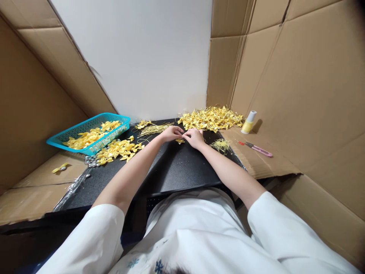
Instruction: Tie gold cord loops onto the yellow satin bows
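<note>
My left hand (172, 133) and my right hand (194, 137) meet fingertip to fingertip over the black tabletop (182, 169). Both are closed in a pinch around a small yellow bow (180, 141), which shows just below the fingertips. Behind my right hand lies a large heap of yellow bows (212, 118) with thin ties. A bundle of gold ties (155, 129) rests behind and left of my left hand. Further left, loose yellow bows (119, 149) are spread beside silvery beads (91, 161).
A turquoise basket (68, 134) of yellow bows stands at the left. At the right are thread scraps (221, 145), a yellow thread spool (249, 122) and a pink-handled cutter (259, 149). A single bow (60, 168) lies on cardboard. Cardboard walls rise on both sides.
</note>
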`<action>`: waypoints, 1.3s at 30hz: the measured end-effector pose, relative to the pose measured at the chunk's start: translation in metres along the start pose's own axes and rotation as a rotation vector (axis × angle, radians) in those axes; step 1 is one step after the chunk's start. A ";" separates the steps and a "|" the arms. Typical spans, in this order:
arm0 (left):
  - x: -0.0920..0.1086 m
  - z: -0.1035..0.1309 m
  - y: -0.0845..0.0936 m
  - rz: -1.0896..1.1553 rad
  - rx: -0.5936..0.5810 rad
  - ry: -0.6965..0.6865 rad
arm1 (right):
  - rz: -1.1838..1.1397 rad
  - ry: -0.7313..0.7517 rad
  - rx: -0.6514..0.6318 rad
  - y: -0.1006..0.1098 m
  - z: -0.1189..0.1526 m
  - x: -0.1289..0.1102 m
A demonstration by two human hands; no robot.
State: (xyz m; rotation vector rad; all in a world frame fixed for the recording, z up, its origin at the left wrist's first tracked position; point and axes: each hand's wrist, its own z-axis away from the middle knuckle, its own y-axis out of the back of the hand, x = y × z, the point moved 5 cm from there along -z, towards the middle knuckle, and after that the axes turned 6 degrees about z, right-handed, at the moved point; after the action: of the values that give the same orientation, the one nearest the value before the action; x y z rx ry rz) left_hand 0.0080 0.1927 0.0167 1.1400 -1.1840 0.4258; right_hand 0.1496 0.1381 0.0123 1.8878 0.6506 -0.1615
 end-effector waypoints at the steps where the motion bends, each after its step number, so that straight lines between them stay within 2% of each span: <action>1: -0.001 0.000 -0.001 -0.003 -0.008 0.001 | -0.005 0.002 0.001 0.000 0.000 0.000; 11: -0.004 0.003 -0.004 0.035 -0.063 -0.002 | -0.015 0.011 0.028 -0.002 0.000 0.000; 21: -0.007 0.005 -0.001 -0.005 -0.038 -0.034 | -0.021 -0.007 0.067 -0.001 -0.002 0.004; 29: -0.007 0.008 0.000 0.059 -0.035 0.034 | -0.039 -0.033 0.099 0.003 -0.001 0.006; 34: -0.004 0.006 0.008 0.039 0.002 0.020 | -0.038 -0.036 0.095 0.004 0.000 0.005; 39: -0.002 0.004 0.008 -0.070 -0.047 0.009 | -0.041 -0.022 0.090 0.004 -0.001 0.004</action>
State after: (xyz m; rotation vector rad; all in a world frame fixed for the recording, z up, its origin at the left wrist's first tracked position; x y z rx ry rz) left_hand -0.0009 0.1937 0.0182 1.1345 -1.1369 0.3474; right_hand 0.1551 0.1393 0.0140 1.9567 0.6768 -0.2408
